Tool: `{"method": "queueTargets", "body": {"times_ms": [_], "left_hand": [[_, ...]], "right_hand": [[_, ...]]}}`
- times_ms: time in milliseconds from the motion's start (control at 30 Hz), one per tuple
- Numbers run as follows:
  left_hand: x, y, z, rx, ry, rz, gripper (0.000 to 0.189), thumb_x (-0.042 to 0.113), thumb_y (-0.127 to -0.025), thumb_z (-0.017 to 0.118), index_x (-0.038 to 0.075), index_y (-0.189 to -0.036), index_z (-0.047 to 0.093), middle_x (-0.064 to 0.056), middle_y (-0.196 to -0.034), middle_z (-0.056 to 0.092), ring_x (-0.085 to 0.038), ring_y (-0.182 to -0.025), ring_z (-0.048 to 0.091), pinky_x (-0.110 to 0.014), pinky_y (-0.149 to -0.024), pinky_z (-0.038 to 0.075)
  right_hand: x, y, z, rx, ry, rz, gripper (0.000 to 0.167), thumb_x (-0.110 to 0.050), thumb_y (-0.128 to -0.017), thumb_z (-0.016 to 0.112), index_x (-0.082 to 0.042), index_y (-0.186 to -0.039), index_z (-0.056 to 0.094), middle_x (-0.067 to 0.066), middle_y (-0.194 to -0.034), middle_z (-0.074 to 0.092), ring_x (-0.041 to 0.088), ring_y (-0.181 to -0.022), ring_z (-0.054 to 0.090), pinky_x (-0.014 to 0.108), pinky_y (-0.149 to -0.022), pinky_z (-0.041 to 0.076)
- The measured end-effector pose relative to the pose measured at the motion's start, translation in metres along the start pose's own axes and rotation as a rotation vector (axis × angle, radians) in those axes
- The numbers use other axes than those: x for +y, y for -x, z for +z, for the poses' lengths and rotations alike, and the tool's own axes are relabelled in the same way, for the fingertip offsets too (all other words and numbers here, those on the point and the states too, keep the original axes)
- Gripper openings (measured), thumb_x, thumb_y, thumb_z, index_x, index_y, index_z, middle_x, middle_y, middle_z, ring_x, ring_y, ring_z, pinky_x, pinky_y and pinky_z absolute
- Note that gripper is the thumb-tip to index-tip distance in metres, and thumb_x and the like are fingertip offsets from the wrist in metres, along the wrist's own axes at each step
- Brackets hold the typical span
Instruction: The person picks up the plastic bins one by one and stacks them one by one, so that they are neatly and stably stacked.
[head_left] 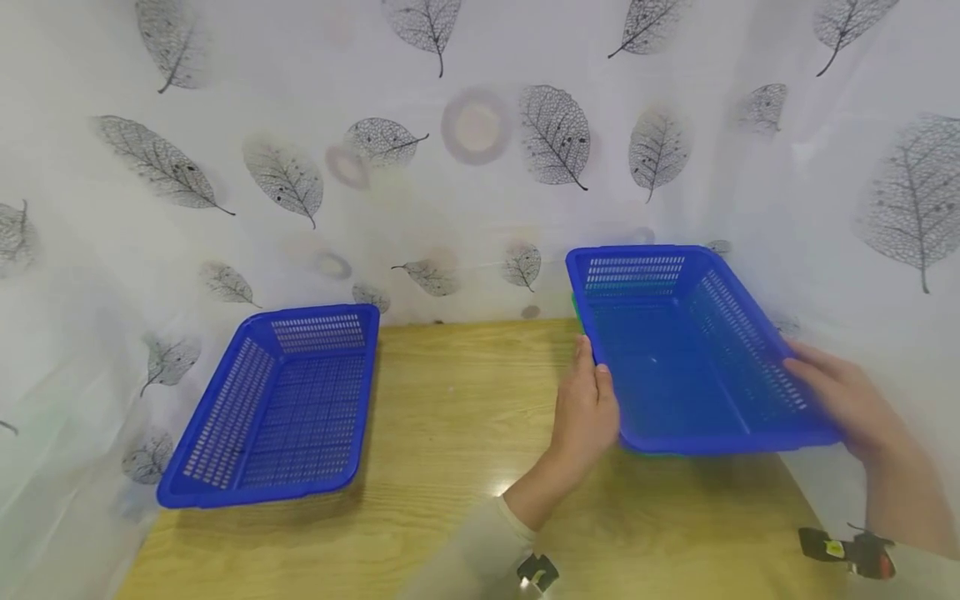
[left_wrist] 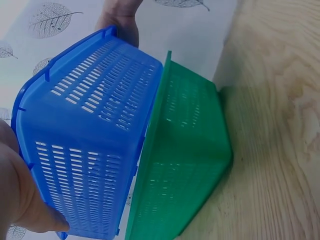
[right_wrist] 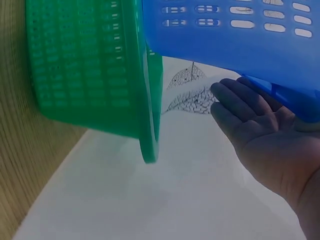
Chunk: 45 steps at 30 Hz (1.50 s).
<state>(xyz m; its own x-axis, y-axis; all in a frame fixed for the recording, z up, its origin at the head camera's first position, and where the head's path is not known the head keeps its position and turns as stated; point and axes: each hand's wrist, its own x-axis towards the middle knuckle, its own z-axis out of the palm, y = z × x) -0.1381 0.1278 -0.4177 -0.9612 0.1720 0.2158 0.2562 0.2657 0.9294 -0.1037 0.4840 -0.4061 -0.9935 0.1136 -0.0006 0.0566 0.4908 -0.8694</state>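
Note:
Both hands hold a blue plastic basket (head_left: pixel 652 367) by its long sides, above the table's right part. My left hand (head_left: pixel 588 408) grips the left rim. At the right rim, my right hand (head_left: pixel 855 404) has its fingers reaching under the edge; in the right wrist view its thumb is mostly hidden by the basket. Directly beneath is a green basket (left_wrist: pixel 185 135), standing on the table, its rim close to the blue basket's bottom. From the head view only thin slivers of green show. Slotted holes run along the walls of both baskets.
A second blue basket (head_left: pixel 307 417) stands upright on the left of the wooden table (head_left: pixel 450 433), with nothing seen inside. Behind and at both sides hangs a white sheet (head_left: pixel 480 208) with a leaf print, close to the table's edges.

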Motion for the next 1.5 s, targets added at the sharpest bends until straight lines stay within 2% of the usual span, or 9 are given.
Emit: {"method": "queueTargets", "body": {"times_ms": [133, 300, 633, 767, 1033, 1167, 1267, 1433, 1500], "left_hand": [[0.003, -0.002, 0.009, 0.002, -0.008, -0.004, 0.055, 0.020, -0.115, 0.039, 0.000, -0.165, 0.029, -0.009, -0.172, 0.028, -0.022, -0.159, 0.026, -0.044, -0.129, 0.025], [0.004, -0.003, 0.018, -0.002, -0.043, -0.007, 0.056, 0.023, -0.116, 0.038, 0.001, -0.166, 0.028, -0.007, -0.173, 0.025, -0.022, -0.160, 0.024, -0.043, -0.129, 0.024], [0.002, -0.005, 0.028, -0.028, -0.078, 0.005, 0.058, 0.028, -0.117, 0.031, 0.004, -0.168, 0.020, -0.005, -0.175, 0.017, -0.019, -0.161, 0.017, -0.044, -0.130, 0.021], [-0.002, -0.008, 0.032, -0.030, -0.093, -0.006, 0.058, 0.028, -0.117, 0.032, 0.002, -0.168, 0.022, -0.006, -0.175, 0.018, -0.021, -0.161, 0.019, -0.044, -0.130, 0.022], [-0.028, -0.006, 0.049, -0.026, -0.176, 0.001, 0.054, 0.020, -0.116, 0.035, -0.004, -0.165, 0.027, -0.016, -0.173, 0.024, -0.024, -0.161, 0.022, -0.046, -0.129, 0.027], [-0.039, -0.005, 0.057, -0.018, -0.172, -0.014, 0.054, 0.021, -0.116, 0.034, -0.003, -0.165, 0.027, -0.016, -0.174, 0.023, -0.025, -0.161, 0.022, -0.046, -0.129, 0.026], [-0.045, -0.005, 0.060, -0.020, -0.187, -0.026, 0.054, 0.022, -0.117, 0.033, -0.002, -0.165, 0.027, -0.015, -0.174, 0.022, -0.025, -0.161, 0.022, -0.046, -0.129, 0.026], [-0.053, -0.006, 0.063, -0.028, -0.222, -0.034, 0.054, 0.022, -0.117, 0.033, -0.002, -0.165, 0.028, -0.014, -0.174, 0.022, -0.026, -0.161, 0.023, -0.044, -0.129, 0.025], [-0.057, -0.005, 0.065, -0.036, -0.230, -0.040, 0.054, 0.022, -0.117, 0.034, -0.003, -0.164, 0.028, -0.015, -0.174, 0.022, -0.027, -0.161, 0.023, -0.043, -0.129, 0.025]], "right_hand": [[0.003, -0.002, -0.011, -0.013, -0.025, -0.010, 0.045, -0.019, -0.112, 0.052, -0.043, -0.150, 0.055, -0.024, -0.100, 0.072, 0.008, -0.078, 0.071, 0.031, -0.061, 0.061], [0.005, -0.009, -0.022, -0.035, -0.087, -0.013, 0.047, -0.016, -0.112, 0.052, -0.041, -0.153, 0.054, -0.014, -0.096, 0.076, 0.015, -0.074, 0.074, 0.037, -0.058, 0.063], [0.007, -0.021, -0.030, -0.024, 0.001, -0.059, 0.049, -0.014, -0.112, 0.051, -0.038, -0.155, 0.050, -0.026, -0.105, 0.071, 0.010, -0.078, 0.071, 0.030, -0.061, 0.060], [0.013, -0.023, -0.026, -0.035, 0.059, -0.056, 0.050, -0.016, -0.113, 0.050, -0.029, -0.161, 0.044, -0.026, -0.104, 0.070, 0.008, -0.080, 0.070, 0.028, -0.065, 0.060], [0.038, -0.020, -0.007, -0.020, 0.152, -0.006, 0.058, -0.026, -0.115, 0.046, 0.007, -0.160, 0.029, -0.030, -0.101, 0.064, 0.005, -0.082, 0.069, 0.025, -0.069, 0.058], [0.047, -0.021, 0.004, 0.003, 0.176, -0.007, 0.057, -0.024, -0.116, 0.041, 0.013, -0.157, 0.028, 0.011, -0.112, 0.074, 0.007, -0.078, 0.068, 0.026, -0.067, 0.058], [0.053, -0.022, 0.009, 0.021, 0.224, -0.009, 0.057, -0.024, -0.116, 0.039, 0.014, -0.156, 0.028, 0.045, -0.132, 0.056, -0.002, -0.082, 0.064, 0.019, -0.070, 0.053], [0.055, -0.024, 0.012, 0.029, 0.278, 0.002, 0.058, -0.028, -0.116, 0.039, 0.009, -0.159, 0.029, 0.049, -0.147, 0.040, -0.001, -0.097, 0.058, 0.042, -0.093, 0.055], [0.055, -0.024, 0.014, 0.027, 0.290, -0.003, 0.057, -0.027, -0.116, 0.038, 0.010, -0.158, 0.030, 0.050, -0.147, 0.038, 0.023, -0.109, 0.064, 0.066, -0.099, 0.047]]}}
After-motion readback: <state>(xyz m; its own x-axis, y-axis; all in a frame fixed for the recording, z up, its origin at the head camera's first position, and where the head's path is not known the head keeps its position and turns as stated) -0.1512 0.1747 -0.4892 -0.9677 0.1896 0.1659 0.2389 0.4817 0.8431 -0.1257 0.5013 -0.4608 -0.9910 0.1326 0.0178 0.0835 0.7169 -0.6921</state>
